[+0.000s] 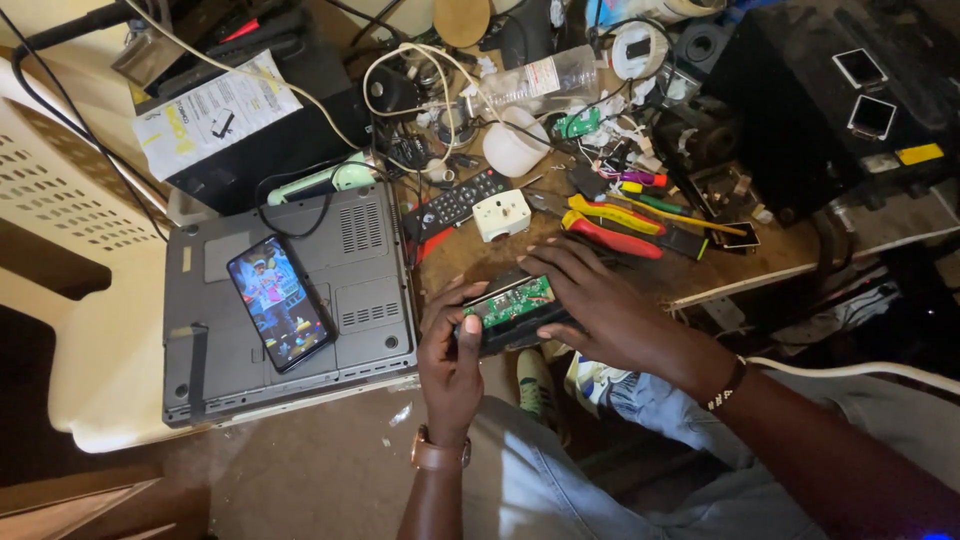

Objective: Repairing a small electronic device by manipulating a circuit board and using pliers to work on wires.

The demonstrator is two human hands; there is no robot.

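Observation:
Both hands hold a small black device with an exposed green circuit board (515, 303) at the front edge of the cluttered wooden table (770, 255). My left hand (450, 355), with a watch on the wrist, grips the device's left end, thumb on top. From the right, my right hand (600, 300) reaches over, fingers spread across the device's far side and right end. A bracelet sits on the right wrist. The underside of the device is hidden by the hands.
An upturned grey laptop (365, 300) lies left of the hands with a lit smartphone (280, 302) on it. Behind: a black remote (458, 203), white plug adapter (501, 214), red and yellow pliers (610, 225), screwdrivers, cables, white lump (515, 145), black box (830, 90), white plastic chair (70, 200).

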